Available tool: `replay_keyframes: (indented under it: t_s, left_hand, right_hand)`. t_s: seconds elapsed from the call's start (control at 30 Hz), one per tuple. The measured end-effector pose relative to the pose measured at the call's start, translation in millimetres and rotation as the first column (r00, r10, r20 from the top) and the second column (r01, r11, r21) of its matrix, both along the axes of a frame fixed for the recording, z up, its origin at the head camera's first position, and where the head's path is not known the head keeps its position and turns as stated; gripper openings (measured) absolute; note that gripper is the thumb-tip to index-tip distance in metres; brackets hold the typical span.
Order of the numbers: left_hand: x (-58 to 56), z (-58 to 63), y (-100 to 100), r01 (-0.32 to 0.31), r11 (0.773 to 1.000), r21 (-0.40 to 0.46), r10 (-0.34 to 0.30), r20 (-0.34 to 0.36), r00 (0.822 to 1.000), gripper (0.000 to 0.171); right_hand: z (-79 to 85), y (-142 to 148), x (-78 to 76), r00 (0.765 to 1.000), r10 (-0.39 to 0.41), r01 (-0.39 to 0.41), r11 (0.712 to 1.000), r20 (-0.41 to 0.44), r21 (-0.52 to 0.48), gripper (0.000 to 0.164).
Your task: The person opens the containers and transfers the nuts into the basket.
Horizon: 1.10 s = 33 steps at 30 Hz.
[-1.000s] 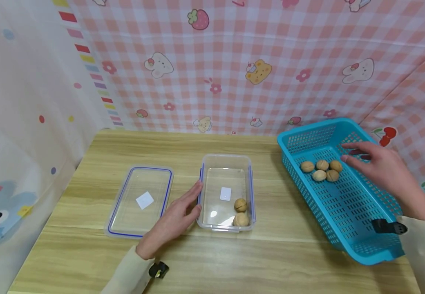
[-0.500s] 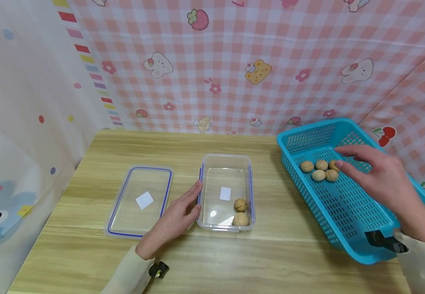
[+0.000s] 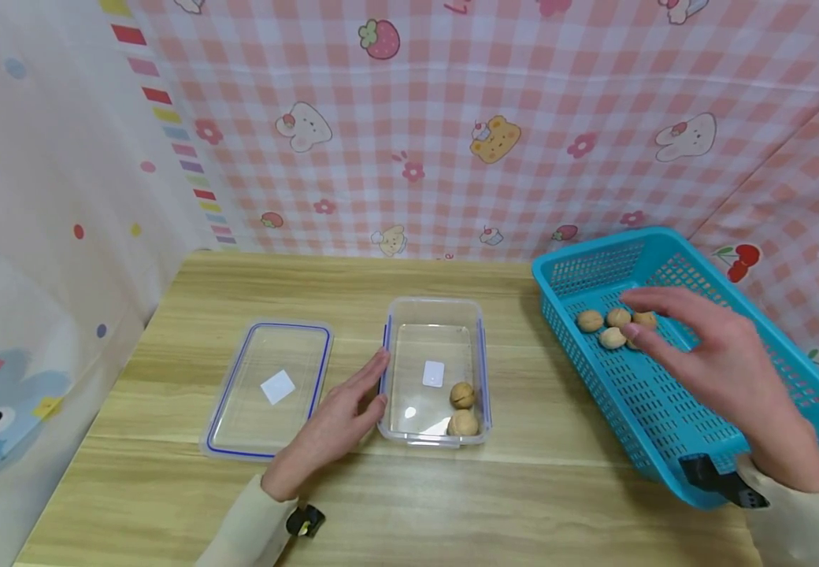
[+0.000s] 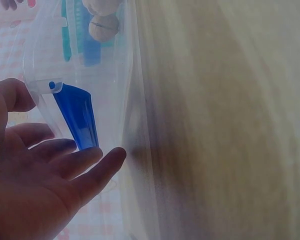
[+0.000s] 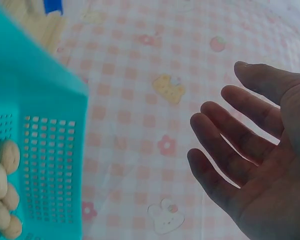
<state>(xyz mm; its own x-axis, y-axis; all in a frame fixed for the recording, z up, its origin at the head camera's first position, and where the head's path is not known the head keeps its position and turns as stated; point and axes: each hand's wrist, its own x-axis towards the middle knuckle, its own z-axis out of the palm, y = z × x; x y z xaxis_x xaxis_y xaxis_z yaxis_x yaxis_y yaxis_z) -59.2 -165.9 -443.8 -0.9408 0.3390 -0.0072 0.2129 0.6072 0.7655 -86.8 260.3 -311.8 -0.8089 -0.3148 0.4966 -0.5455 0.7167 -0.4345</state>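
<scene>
Several walnuts lie grouped in the far part of a blue perforated basket. Above them hovers my right hand, its fingers loosely spread with nothing between them; in the right wrist view the walnuts are off to the left, apart from the hand. A clear plastic box with blue side latches stands at mid-table, holding two walnuts in its near right corner. Against the box's left side rests my left hand, fingers extended. The left wrist view has the fingertips at the blue latch.
To the left of the box a clear lid with a blue seal lies flat on the wooden table, partly behind the left hand. A pink checked cloth hangs along the table's back edge.
My right hand has moved left and a little nearer over the basket, now covering part of the walnut group. The left hand and the box have stayed in place.
</scene>
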Motion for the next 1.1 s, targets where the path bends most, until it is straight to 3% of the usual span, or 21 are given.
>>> replay_keyframes:
  t_s: [0.2,0.5,1.1]
  left_hand:
    - [-0.2,-0.4,-0.2,0.001,1.000,0.005,-0.001,0.001,1.000,0.060]
    - [-0.8,-2.7,0.2,0.002,1.000,0.009,-0.002,-0.024,1.000,0.060]
    - [-1.1,-2.4,0.5,0.008,1.000,0.009,-0.008,-0.028,1.000,0.061]
  right_hand:
    - [-0.4,-16.7,7.3,0.998,0.066,-0.067,0.997,-0.016,-0.033,0.056]
    - [-14.8,-46.5,15.6,0.988,0.151,-0.152,0.987,-0.012,-0.055,0.054]
    - [-61.3,-103.1,10.7,0.954,0.285,-0.280,0.958,0.095,-0.065,0.040]
